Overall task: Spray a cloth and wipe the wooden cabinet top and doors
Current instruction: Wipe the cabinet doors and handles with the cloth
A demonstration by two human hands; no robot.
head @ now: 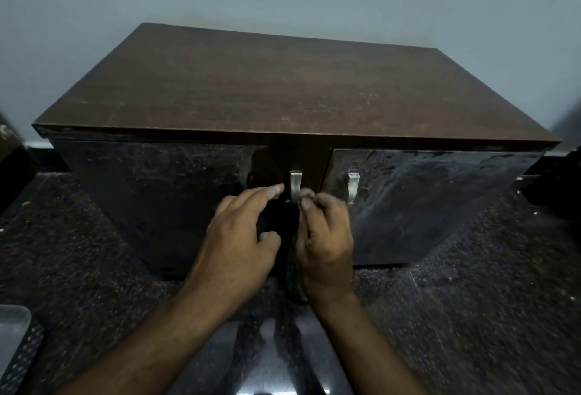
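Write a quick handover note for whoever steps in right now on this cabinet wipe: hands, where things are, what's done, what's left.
Left hand: open, index finger stretched toward the left door handle, holding nothing.
Right hand: fingers pinch the grey cloth against that handle; the rest of the cloth hangs down below the hand.
Cabinet top: bare, with faint scuffs; cannot tell if it has been wiped.
Doors: left door and right door both closed, glossy and streaky.
No spray bottle in view.
Left to do: finish this handle, then the right door handle and any unwiped door faces.
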